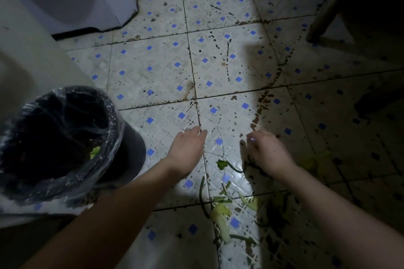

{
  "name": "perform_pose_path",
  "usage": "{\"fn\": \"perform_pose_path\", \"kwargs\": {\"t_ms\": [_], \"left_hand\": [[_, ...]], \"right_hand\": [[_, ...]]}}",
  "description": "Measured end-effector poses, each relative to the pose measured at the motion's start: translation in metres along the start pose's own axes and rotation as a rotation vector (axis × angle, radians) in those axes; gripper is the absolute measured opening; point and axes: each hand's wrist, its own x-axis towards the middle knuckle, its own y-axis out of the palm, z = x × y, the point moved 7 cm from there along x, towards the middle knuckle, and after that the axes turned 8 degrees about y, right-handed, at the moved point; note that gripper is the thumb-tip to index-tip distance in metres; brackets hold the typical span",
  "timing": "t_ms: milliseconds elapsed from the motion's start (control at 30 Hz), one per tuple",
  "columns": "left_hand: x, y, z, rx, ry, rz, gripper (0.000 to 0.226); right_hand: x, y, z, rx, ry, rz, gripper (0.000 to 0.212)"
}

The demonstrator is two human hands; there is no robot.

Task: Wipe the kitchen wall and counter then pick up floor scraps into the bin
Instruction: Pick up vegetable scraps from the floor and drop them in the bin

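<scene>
Reaching low over stained tile floor (153, 67). Bin (131, 137) at left, liner loose: drops may miss. Left hand (188, 148) flat, empty. Right hand (267, 152) curled, contents indeterminate. Scraps (220, 214) between forearms, partly in shadow: easily overlooked.

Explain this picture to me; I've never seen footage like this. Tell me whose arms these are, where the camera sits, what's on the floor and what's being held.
There is no machine here. These are a person's two bare arms, filmed by one wide-angle camera worn on the head and looking down. The left hand reaches toward the tiled floor with straight fingers and holds nothing. The right hand has bent fingers, and the light is too dim to tell whether it pinches anything. Leafy vegetable scraps lie on the tiles between and below the hands. At the left stands a dark bin lined with a clear bag, with a green scrap already inside.
</scene>
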Motion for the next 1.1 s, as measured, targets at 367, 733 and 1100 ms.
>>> {"fn": "perform_pose_path", "kwargs": {"t_ms": [367, 733, 1100], "left_hand": [[-0.013, 0.025, -0.067, -0.058, 0.215, 0.045, 0.027], [-0.002, 0.028, -0.075, -0.05, 0.169, 0.139, 0.05], [-0.006, 0.024, -0.106, -0.048, 0.316, 0.055, 0.056]], "right_hand": [[-0.016, -0.022, -0.035, 0.054, 0.077, -0.08, 0.022], [-0.029, -0.038, -0.059, 0.005, 0.074, -0.038, 0.017], [-0.032, -0.035, -0.067, -0.009, 0.078, -0.003, 0.037]]}}
